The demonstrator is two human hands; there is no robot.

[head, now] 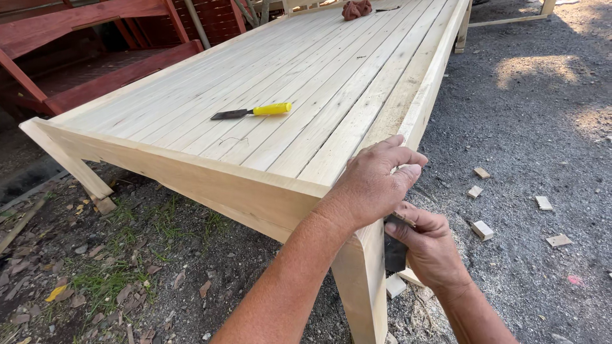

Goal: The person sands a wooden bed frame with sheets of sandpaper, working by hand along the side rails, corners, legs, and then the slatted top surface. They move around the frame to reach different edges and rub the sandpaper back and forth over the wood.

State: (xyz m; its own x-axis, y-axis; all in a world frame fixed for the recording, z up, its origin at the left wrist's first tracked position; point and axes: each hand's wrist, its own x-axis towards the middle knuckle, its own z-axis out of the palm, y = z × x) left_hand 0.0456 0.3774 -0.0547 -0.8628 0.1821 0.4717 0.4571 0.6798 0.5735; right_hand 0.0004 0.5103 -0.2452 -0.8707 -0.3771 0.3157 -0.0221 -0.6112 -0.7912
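My left hand (373,185) rests on the near right corner of a long unpainted wooden slatted platform (268,95), fingers curled over its side rail. Below it, my right hand (430,245) grips a dark block-like piece (395,251) pressed against the corner leg (363,286). A chisel with a yellow handle (255,111) lies loose on the slats, well away from both hands.
Red-painted wooden furniture (95,57) stands at the back left. Small wood offcuts (482,229) lie scattered on the grey gravel to the right. A brown cloth (356,9) sits at the platform's far end. Dirt, leaves and grass lie under the near edge.
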